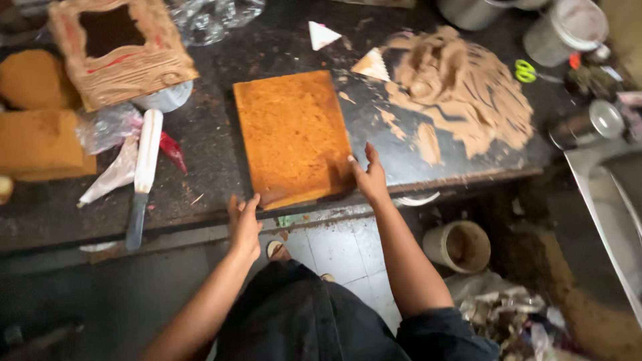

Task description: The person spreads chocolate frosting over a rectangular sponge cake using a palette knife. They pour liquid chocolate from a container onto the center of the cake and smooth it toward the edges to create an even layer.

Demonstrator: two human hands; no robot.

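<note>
Your left hand (245, 224) and right hand (370, 177), fingers spread flat and grasping nothing, press the near corners of the orange cake slab (293, 137) left of the brown icing smear (461, 87); it looks soft and crumbly, so support it from underneath.

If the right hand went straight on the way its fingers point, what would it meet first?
The right hand points up and away along the right edge of the orange slab. Straight on, it would probably first reach the serrated triangular scraper, though depth is unclear.
</note>
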